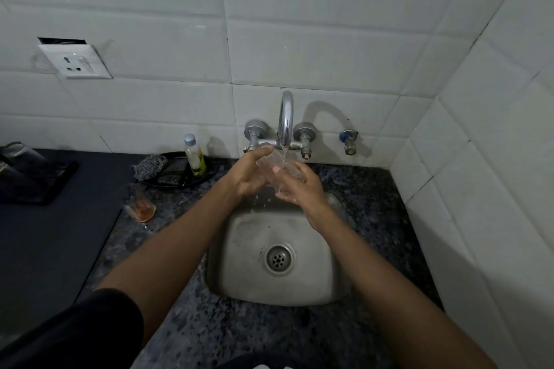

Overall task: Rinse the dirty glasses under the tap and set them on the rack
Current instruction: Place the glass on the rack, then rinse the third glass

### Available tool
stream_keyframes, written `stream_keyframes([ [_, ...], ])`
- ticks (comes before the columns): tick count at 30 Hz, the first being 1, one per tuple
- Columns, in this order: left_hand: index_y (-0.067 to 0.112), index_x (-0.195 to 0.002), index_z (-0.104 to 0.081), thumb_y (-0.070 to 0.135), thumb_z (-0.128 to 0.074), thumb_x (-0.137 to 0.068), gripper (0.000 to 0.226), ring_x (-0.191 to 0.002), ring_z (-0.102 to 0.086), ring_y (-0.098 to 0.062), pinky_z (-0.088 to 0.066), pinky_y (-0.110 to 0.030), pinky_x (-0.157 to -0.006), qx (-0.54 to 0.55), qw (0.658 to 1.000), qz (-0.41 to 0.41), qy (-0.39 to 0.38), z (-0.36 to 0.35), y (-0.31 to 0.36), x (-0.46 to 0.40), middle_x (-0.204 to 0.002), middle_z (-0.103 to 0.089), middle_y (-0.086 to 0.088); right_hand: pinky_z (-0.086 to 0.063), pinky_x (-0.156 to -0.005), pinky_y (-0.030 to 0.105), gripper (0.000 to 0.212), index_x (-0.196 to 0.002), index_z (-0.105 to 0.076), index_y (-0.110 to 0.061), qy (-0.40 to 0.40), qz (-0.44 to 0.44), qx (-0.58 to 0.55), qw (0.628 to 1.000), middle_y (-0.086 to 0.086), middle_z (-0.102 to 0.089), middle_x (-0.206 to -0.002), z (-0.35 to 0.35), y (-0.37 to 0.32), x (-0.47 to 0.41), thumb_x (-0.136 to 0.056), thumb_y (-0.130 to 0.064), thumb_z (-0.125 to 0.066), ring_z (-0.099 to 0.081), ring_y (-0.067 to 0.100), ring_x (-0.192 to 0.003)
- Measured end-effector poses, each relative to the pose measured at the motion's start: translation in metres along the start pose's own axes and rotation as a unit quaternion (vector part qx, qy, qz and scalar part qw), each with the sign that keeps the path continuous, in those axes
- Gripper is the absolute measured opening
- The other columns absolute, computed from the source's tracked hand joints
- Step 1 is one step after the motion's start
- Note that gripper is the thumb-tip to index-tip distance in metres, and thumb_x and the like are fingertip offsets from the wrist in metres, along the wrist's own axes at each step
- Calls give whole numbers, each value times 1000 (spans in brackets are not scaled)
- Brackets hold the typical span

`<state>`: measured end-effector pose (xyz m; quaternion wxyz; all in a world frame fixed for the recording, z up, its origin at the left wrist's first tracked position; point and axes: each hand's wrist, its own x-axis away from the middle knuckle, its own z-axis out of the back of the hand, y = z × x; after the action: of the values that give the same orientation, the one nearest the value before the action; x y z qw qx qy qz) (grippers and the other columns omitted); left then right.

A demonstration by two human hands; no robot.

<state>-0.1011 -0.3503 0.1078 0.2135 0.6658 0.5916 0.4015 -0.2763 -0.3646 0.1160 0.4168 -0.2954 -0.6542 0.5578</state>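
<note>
A clear glass (277, 165) lies tilted under the chrome tap (285, 120), where water runs over it and splashes into the steel sink (239, 272). My left hand (250, 175) grips the glass from the left. My right hand (299, 186) wraps it from the right and below. A second glass (141, 204) with orange residue stands on the speckled counter left of the sink. At the far left edge a dark rack (39, 183) carries one glass (15, 153).
A dish-soap bottle (195, 156) and a scrubber (150, 165) rest on a black tray behind the dirty glass. A dark mat (45, 249) covers the left counter. A wall socket (76, 61) sits upper left. Tiled walls close in at the back and right.
</note>
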Motion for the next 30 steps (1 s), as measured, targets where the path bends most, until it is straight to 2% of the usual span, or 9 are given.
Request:
stream_keyframes([
  [4,8,-136,-47,32,-62,-101,45,-114,-66,-30,-53,-51,-101,-188,978,-74,58,-16,-12,4,-128,-63,-15,-65,-81,40,41,-127,-69,-22,13,-78,-102,992,12,-74,-121,8,8,-3,-90,-35,-81,-76,32,-104],
  [5,14,-142,-43,40,-62,-100,53,-118,-64,-24,-55,-45,-98,-297,944,-117,80,-16,-16,6,-133,-61,-10,-65,-80,40,40,-125,-70,-22,26,-83,-105,991,13,-75,-118,11,10,-2,-90,-36,-81,-76,32,-103],
  [7,19,-150,-41,48,-56,-103,58,-132,-54,-16,-49,-41,-107,-513,827,-217,76,-3,-24,9,-145,-53,-5,-64,-77,37,40,-123,-72,-21,38,-90,-91,991,12,-77,-114,18,12,-2,-89,-39,-81,-77,31,-100],
  [9,16,-159,-30,43,-47,-107,61,-154,-25,-19,-22,-39,-126,-640,718,-275,10,9,-29,12,-165,-31,-10,-62,-72,35,37,-121,-73,-18,42,-96,-83,991,14,-78,-111,26,10,-1,-89,-36,-81,-77,30,-94],
  [12,10,-163,-13,38,-52,-105,75,-158,5,-19,3,-27,-127,-726,606,-313,-92,18,-28,14,-172,-5,-8,-59,-67,34,31,-116,-74,-16,39,-110,-76,990,15,-79,-104,34,7,0,-91,-34,-79,-75,29,-83],
  [15,1,-161,-16,41,-65,-98,89,-158,-10,-29,-9,-40,-129,-777,505,-358,-115,26,-22,8,-168,-16,-19,-59,-65,34,32,-117,-71,-14,24,-114,-78,990,17,-79,-104,36,3,4,-92,-33,-77,-75,32,-83],
  [21,-2,-149,-43,29,-52,-99,60,-137,-49,-41,-38,-51,-116,-771,471,-419,-89,21,-12,3,-147,-52,-26,-66,-72,40,45,-130,-68,-17,35,-23,20,999,6,-77,-110,29,5,9,-89,-30,-83,-78,27,-91],
  [27,-8,-146,-45,15,-64,-97,58,-135,-50,-40,-40,-50,-114,-763,465,-445,-58,28,-21,1,-144,-53,-28,-65,-75,40,51,-126,-69,-15,-19,-124,-73,989,16,-75,-117,27,-2,7,-86,-41,-85,-78,35,-95],
  [30,-10,-144,-44,15,-71,-92,64,-132,-51,-41,-39,-52,-114,-762,477,-431,-75,25,-18,-1,-141,-54,-28,-64,-81,30,56,-132,-66,-15,14,53,116,992,4,-75,-118,26,6,6,-83,-28,-88,-76,15,-99],
])
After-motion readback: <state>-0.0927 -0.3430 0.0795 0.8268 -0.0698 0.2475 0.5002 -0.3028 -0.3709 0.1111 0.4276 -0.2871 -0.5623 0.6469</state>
